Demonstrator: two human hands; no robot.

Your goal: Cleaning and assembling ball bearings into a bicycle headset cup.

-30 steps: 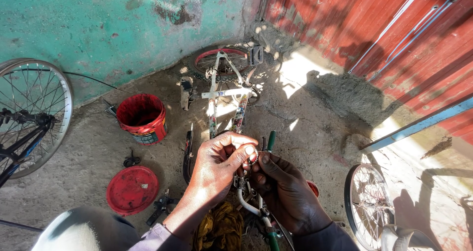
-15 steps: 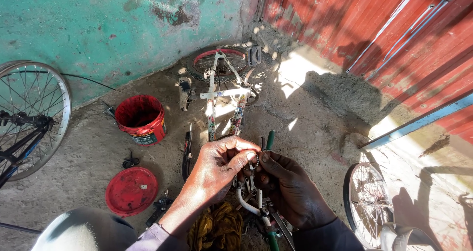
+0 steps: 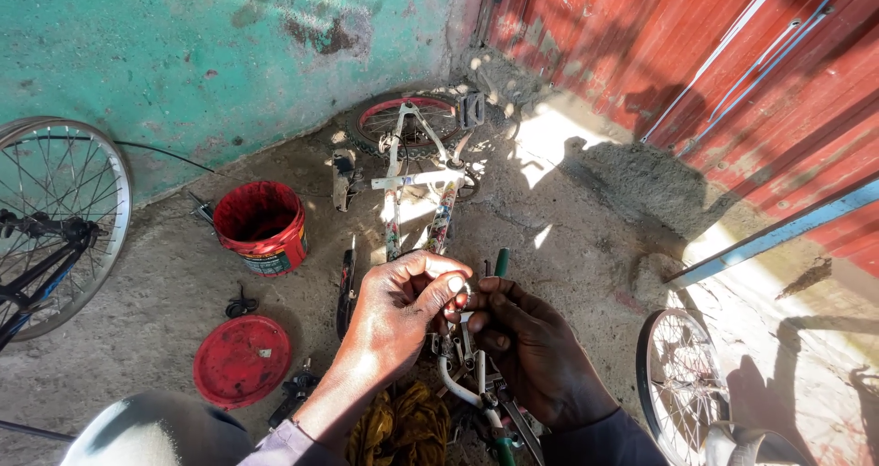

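Handlebar: left hand and right hand fingers pinch, apparently, its brake fitting.

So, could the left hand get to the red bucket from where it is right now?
Probably yes. The left hand is pinching a small metal part together with the right hand, so it is occupied, but the concrete floor between it and the red bucket shows only a dark tool, nothing blocking.

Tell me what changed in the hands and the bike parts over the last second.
Little changed. The left hand and right hand drew slightly closer to the camera, fingertips pinched on a small metal part above the brake assembly; nothing was picked up or released. The red bucket, red lid, bicycle frame and both wheels stayed put.
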